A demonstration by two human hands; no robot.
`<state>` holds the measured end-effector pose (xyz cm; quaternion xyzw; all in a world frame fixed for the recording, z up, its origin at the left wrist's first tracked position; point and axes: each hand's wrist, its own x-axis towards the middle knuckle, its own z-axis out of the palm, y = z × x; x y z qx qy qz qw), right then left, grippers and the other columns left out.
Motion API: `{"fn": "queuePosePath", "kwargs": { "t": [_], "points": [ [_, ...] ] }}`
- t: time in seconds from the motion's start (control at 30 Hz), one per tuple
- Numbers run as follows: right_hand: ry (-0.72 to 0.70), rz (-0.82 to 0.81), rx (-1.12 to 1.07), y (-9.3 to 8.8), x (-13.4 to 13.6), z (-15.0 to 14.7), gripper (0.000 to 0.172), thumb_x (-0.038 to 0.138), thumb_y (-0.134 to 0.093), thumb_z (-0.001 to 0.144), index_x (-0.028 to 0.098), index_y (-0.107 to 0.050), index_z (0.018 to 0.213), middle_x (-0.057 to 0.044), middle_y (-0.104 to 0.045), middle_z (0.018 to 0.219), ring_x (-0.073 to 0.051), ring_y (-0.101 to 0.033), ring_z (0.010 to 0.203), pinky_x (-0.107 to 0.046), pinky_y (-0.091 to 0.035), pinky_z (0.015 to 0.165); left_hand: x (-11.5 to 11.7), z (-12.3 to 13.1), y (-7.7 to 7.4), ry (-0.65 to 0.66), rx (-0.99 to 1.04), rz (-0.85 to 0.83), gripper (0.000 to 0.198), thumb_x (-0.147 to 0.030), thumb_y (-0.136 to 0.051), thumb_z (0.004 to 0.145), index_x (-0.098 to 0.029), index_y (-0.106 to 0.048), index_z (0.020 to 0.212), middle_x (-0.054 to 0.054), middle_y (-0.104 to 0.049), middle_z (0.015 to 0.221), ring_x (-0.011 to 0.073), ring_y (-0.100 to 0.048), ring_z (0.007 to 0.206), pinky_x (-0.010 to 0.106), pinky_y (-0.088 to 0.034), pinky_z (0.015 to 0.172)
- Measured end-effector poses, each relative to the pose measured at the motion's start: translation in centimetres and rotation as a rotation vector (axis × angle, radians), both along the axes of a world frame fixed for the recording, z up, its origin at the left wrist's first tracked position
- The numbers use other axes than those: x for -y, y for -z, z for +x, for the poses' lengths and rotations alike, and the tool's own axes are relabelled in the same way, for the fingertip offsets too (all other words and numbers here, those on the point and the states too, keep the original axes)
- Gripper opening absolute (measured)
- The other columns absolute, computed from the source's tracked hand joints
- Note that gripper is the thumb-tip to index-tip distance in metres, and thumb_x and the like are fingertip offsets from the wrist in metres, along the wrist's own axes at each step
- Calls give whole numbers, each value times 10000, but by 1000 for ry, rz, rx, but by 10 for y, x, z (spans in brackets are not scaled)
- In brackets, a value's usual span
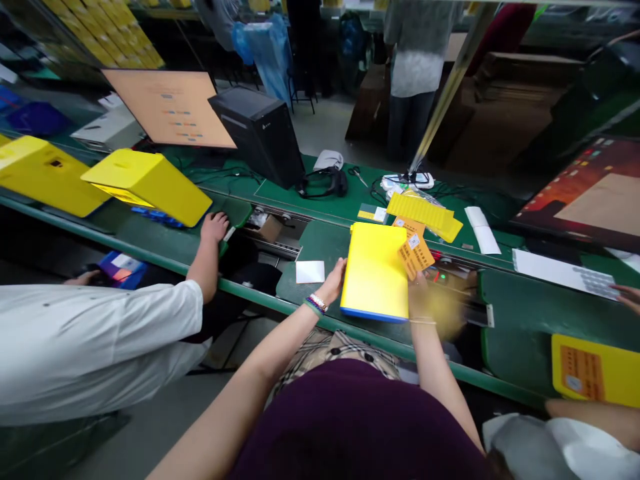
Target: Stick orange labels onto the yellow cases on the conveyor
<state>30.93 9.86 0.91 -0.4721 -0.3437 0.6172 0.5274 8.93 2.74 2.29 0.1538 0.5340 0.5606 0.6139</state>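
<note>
Holding case (377,273) edge: left fingers (342,264)

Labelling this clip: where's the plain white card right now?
In the head view, just left of centre, the card lies on the green board, immediately left of the person's left hand and the yellow box.

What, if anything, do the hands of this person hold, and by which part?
The left hand holds the yellow box by its left edge. Blurred, the right hand is near the front orange card; its hold cannot be told.
</note>
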Motion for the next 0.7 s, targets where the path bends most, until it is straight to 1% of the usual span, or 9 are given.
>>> {"fn": "queuePosePath", "kwargs": {
  "t": [0.07, 0.13, 0.23, 0.33, 0.43, 0.5, 0.57, 0.63, 0.7],
  "points": [
    [12, -20, -50, 8, 8, -14, 478, 500, -584, 796, 171, -607, 1143, -110, -666, 1215, -211, -618, 1106, -402, -497, 961, -2, -6, 5, 51, 50, -29, 631, -633, -437, 880, -130, -618, 1213, 154, -638, 1282, 313, -545, 1251, 475, -402, 1093],
    [26, -35, -79, 11, 19, -28, 491, 503, -587, 795, 183, -598, 1168, -98, -656, 1240, -203, -620, 1107, -401, -495, 970, 3, -15, 3, 85, 74, -56, 685, -681, -430, 855, -123, -619, 1205, 159, -692, 1181, 314, -628, 1130, 474, -460, 1033],
    [42, -55, -89, 10, 35, -43, 493, 493, -621, 783, 196, -597, 1175, -89, -662, 1232, -206, -632, 1077, -403, -506, 955, 17, -32, -2, 120, 69, -94, 744, -720, -414, 835, -103, -614, 1199, 183, -716, 1098, 324, -678, 1005, 489, -512, 943],
    [35, -73, -76, 5, 47, -48, 468, 490, -652, 769, 197, -621, 1132, -85, -695, 1156, -217, -659, 996, -414, -535, 887, 28, -44, -2, 139, 16, -92, 734, -711, -407, 842, -95, -614, 1184, 191, -722, 1046, 320, -688, 927, 487, -540, 858],
    [51, -78, -47, -3, 49, -45, 404, 476, -685, 747, 210, -645, 1048, -65, -711, 1087, -210, -665, 933, -390, -547, 809, 29, -49, -4, 118, -92, -30, 644, -657, -443, 860, -137, -602, 1204, 154, -709, 1077, 281, -668, 935, 445, -525, 873],
    [78, -73, -16, -11, 44, -43, 348, 458, -720, 716, 208, -660, 950, -51, -721, 1006, -200, -660, 887, -364, -538, 768, 25, -52, -10, 61, -208, 16, 565, -600, -515, 855, -167, -594, 1209, 133, -661, 1173, 262, -617, 1041, 412, -471, 961],
    [103, -65, 29, -20, 37, -45, 298, 429, -760, 678, 200, -667, 845, -31, -721, 903, -184, -645, 838, -340, -518, 759, 17, -55, -19, -17, -341, 54, 493, -534, -598, 830, -193, -600, 1186, 111, -592, 1255, 248, -524, 1170, 378, -380, 1054],
    [103, -58, 81, -30, 31, -51, 265, 390, -789, 653, 190, -674, 784, -16, -712, 833, -169, -626, 811, -323, -499, 773, 6, -57, -27, -64, -443, 88, 431, -486, -661, 795, -203, -633, 1118, 94, -567, 1234, 235, -479, 1192, 352, -334, 1076],
    [76, -57, 134, -39, 25, -59, 250, 364, -802, 643, 179, -687, 765, -20, -710, 812, -166, -614, 795, -318, -488, 772, -7, -56, -34, -60, -484, 120, 376, -460, -700, 761, -194, -668, 1025, 81, -594, 1111, 216, -524, 1079, 336, -377, 1014]
  ]
}}
